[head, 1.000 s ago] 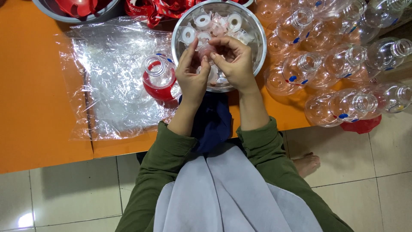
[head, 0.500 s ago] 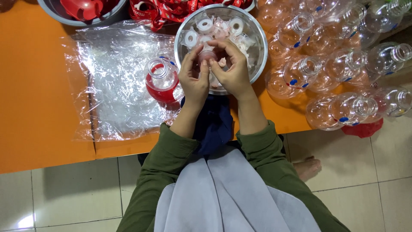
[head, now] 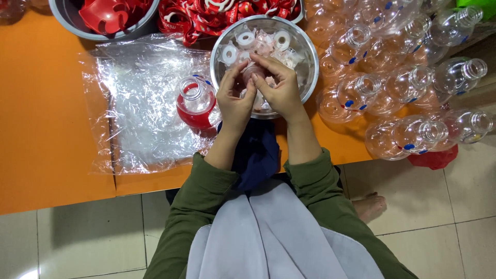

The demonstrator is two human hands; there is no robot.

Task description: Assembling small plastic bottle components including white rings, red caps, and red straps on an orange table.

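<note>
Both my hands meet over a metal bowl point(head: 308, 77) full of small clear plastic parts and white rings point(head: 246, 39). My left hand point(head: 233, 101) and my right hand point(head: 279, 85) pinch one small clear plastic part point(head: 253, 70) between their fingertips, just above the bowl's contents. A clear bottle with a red base point(head: 195, 102) stands upright right beside my left hand, on a clear plastic sheet point(head: 135, 106).
Many empty clear bottles point(head: 398, 77) lie heaped at the right on the orange table point(head: 46, 129). At the back stand a grey bowl with red parts point(head: 106, 15) and a pile of red labels point(head: 227, 10). A white tiled floor runs below the table's edge.
The view has shifted slightly, so bowl and hands sit lower in the picture. My hands stay together over the bowl, fingers working the small part; the bottle has not moved.
</note>
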